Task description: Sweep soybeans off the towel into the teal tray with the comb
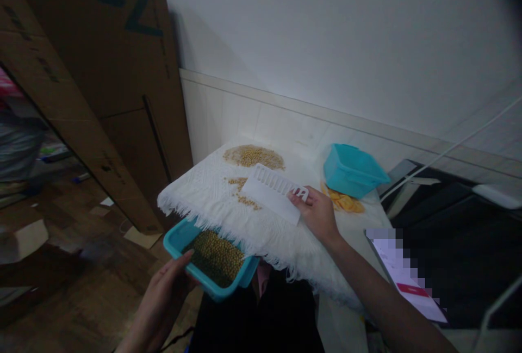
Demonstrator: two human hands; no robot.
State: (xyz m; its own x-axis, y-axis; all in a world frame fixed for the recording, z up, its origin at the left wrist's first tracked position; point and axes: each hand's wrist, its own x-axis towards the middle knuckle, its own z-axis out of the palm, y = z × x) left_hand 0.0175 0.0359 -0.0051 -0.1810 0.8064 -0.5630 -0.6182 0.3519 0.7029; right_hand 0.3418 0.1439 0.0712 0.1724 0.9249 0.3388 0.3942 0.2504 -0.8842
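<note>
My left hand grips the near left rim of a turquoise plastic basin, held below the table's fringed front edge. Inside the basin lie yellow soybeans and smaller dark green beans. My right hand is closed on the end of a flat white slotted plastic sheet, thumb on top. The sheet lies low over the cloth, beside a few scattered soybeans. Beyond it, a larger heap of soybeans and small pale grains is spread on the cloth.
A white fringed cloth covers the table. At its right stand a second turquoise basin and orange-yellow pieces. Farther right are a lit screen and a white cable. A tall cardboard box stands left; the wall is behind.
</note>
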